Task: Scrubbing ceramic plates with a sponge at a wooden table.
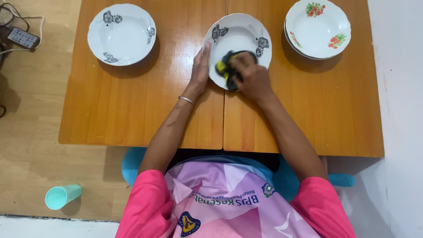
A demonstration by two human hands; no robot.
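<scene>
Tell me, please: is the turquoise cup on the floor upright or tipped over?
Tipped over. The cup lies on its side on the floor, its open mouth facing left.

We see the right hand [252,77] blurred, covering most of the dark-and-yellow cloth [225,67] & part of the middle plate [240,31]. Remote [22,38] is too small to read; cables [9,17] run off the left edge. Seat [132,163] is mostly under the table [132,110].
</scene>
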